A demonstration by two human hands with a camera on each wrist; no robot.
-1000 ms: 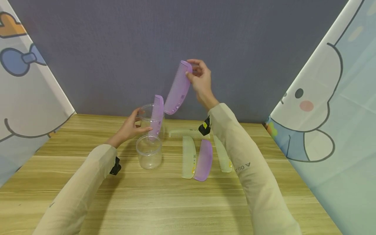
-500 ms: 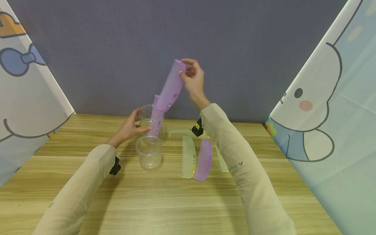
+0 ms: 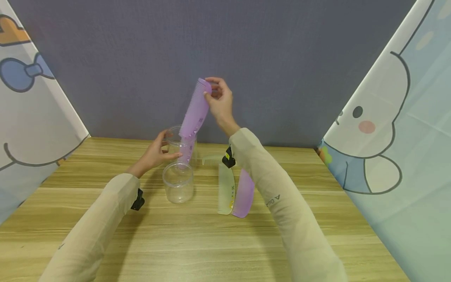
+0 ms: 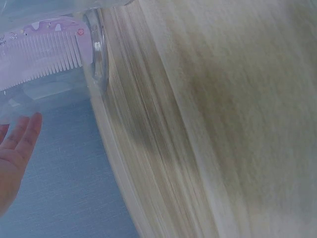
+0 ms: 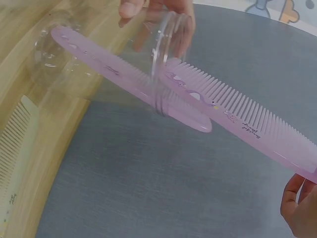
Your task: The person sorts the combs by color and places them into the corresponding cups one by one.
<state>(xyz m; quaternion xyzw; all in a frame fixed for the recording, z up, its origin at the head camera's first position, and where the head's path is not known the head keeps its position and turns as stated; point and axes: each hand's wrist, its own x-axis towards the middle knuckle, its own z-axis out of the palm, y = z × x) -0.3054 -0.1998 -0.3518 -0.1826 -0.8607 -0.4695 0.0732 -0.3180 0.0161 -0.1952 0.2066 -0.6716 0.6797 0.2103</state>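
Note:
My left hand (image 3: 156, 154) holds a clear plastic jar (image 3: 173, 148) upright at the back of the table, thumb in front and fingers behind. A purple comb (image 3: 186, 153) leans inside this jar; in the right wrist view its end pokes past the rim (image 5: 159, 64). My right hand (image 3: 221, 103) pinches the upper end of another purple comb (image 3: 195, 111), which slants down to the left. The lower tip of that comb is at the jar's mouth, overlapping the first comb in the head view. In the left wrist view, fingers (image 4: 27, 136) lie beside the jar.
A second clear jar (image 3: 178, 192) stands just in front of the first. A pale green comb (image 3: 226, 192) and a purple comb (image 3: 244, 197) lie to its right. Behind them lies another green comb (image 3: 211, 159), partly covered by the right wrist. A grey panel (image 3: 141, 70) closes off the back.
My right hand has moved left and slightly down, bringing its purple comb from beside the jar to over its mouth. The right sleeve now covers one green comb. The left hand stays put.

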